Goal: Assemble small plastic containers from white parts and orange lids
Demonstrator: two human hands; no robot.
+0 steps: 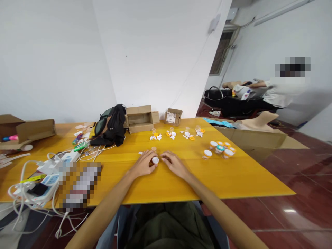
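My left hand (pixel 144 164) rests on the yellow table with its thumb and fingers curled around a small white round cap (pixel 155 160). Close by on the right, my right hand (pixel 175 164) is bent with its fingertips near the thumb; a tiny pale spot shows there, too small to name. Just beyond the left fingers stands a small clear cup (pixel 154 149). Beside it lie a few small white pieces (pixel 140 153).
Groups of loose white and orange parts (pixel 156 136) lie farther back. Lidded jars (pixel 220 149) cluster at the right. Cardboard boxes (pixel 141 119), a black bag (pixel 114 128), power strips (pixel 49 183) with tangled cables and a phone (pixel 83 185) occupy the back and left. A person (pixel 280 90) sits beyond.
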